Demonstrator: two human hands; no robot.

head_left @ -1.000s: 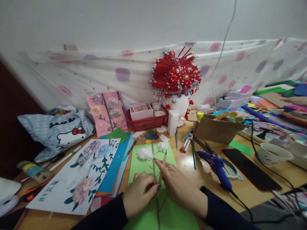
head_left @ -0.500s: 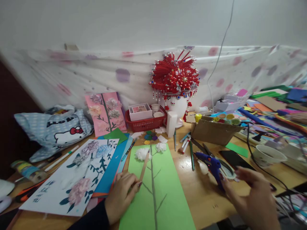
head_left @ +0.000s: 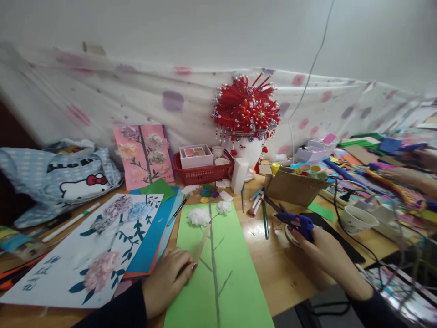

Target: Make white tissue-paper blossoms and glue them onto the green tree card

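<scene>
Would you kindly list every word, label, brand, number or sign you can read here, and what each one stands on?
"LLO": on the checked bag; the neighbouring letters are distorted by folds.
White sheet: handwritten characters, too blurred to read.
Pink sheet: small red marks at the lower right, too small to read.
Green sheet: no writing visible.

Head-worn view, facing forward and down, table (head_left: pixel 280 282) near
</scene>
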